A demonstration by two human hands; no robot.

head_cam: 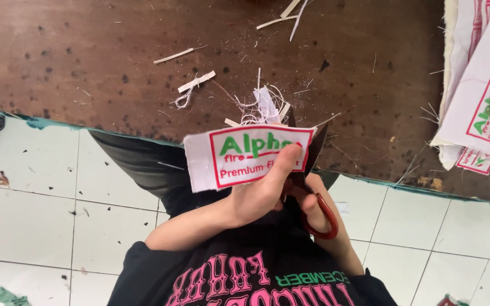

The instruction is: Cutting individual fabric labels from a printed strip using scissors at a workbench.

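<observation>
My left hand (263,188) holds a white cloth label (228,158) with a red border and green and red print; the thumb presses on its right part. My right hand (320,211) grips scissors with red handles (325,218). Their dark blades (313,144) stand at the label's right edge. Both hands are close to my chest, above my lap, at the near edge of a dark brown table (86,62).
A stack of matching printed labels (486,96) lies at the table's right edge. White cloth trimmings and threads (262,107) are scattered on the table. Below is a white tiled floor (41,198) with small scraps.
</observation>
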